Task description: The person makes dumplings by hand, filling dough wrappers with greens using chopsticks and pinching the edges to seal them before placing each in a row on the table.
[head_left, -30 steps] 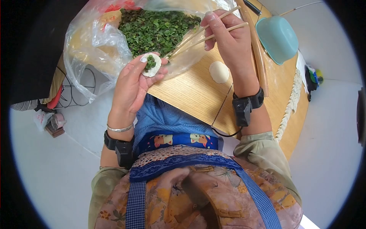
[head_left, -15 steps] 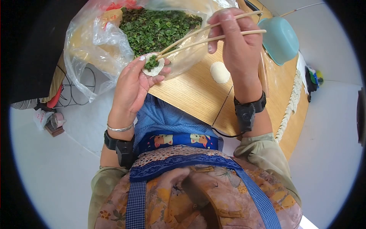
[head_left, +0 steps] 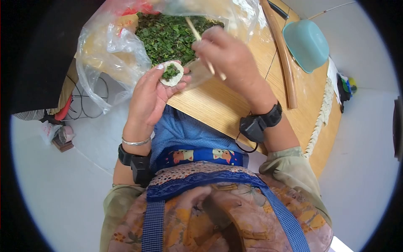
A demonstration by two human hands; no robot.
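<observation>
My left hand (head_left: pixel 147 96) holds a round dough wrapper (head_left: pixel 176 80) on its fingers, with the thumb at the rim. A small heap of chopped green filling (head_left: pixel 170 72) sits in the middle of the wrapper. My right hand (head_left: pixel 228 56), blurred by motion, grips a pair of chopsticks (head_left: pixel 192 28) above the table, to the right of the wrapper. Their upper-left ends reach over a mass of chopped greens (head_left: pixel 168 40) lying in a clear plastic bag (head_left: pixel 94 54).
A wooden rolling pin (head_left: pixel 282 54) lies on the wooden table (head_left: pixel 205 105), right of my right hand. Beyond it stands a teal plastic bowl (head_left: pixel 308 46). A long row of pale folded dough (head_left: pixel 322 113) runs along the right. Wires and a small bag are at the lower left.
My right hand has swung left and down, and the chopsticks have left the filling on the wrapper. The loose dough round on the table is now hidden behind my right arm.
</observation>
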